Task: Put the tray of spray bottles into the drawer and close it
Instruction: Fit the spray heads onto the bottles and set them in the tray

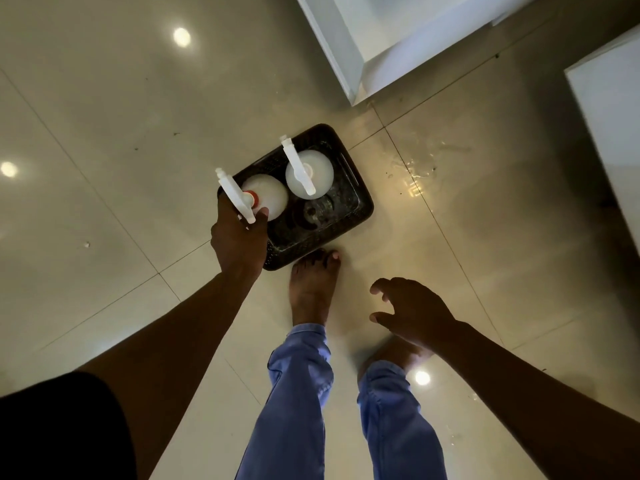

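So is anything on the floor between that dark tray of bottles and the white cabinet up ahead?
Nothing solid shows there. Between the dark woven plastic tray and the white cabinet unit lies only glossy beige tiled floor, with a wet-looking patch to the right of the tray. The left hand already grips the tray's edge.

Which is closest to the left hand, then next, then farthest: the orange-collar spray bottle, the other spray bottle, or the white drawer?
1. Orange-collar spray bottle: left hand is gripping it, at the tray's left.
2. Other spray bottle: farther right in the tray.
3. White drawer: farthest, upper right.
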